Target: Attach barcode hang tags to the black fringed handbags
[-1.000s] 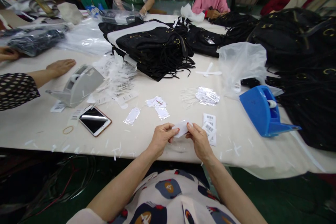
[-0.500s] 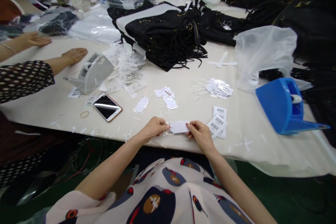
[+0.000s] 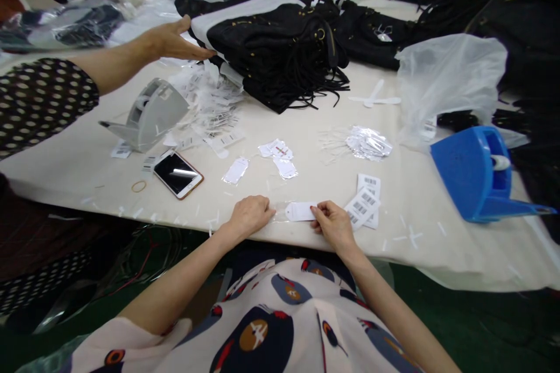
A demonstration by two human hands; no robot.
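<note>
1. Your right hand [image 3: 333, 226] pinches the right end of a flat white paper tag [image 3: 300, 211], at the cream-coloured table's [image 3: 301, 128] near edge, toward six o'clock.
2. Your left hand [image 3: 250, 214], fingers curled, rests at the tag's nine o'clock; I cannot tell whether it pinches anything.
3. From the tag, white rectangular barcode labels [image 3: 364, 207] lie at three o'clock, loose white tags [image 3: 286, 168] at eleven.

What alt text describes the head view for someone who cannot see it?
A person's right hand holds a white tag at a table, the left hand beside it. Around them are barcode labels, a phone, a blue tape dispenser, black bags and another person's arm.
</note>
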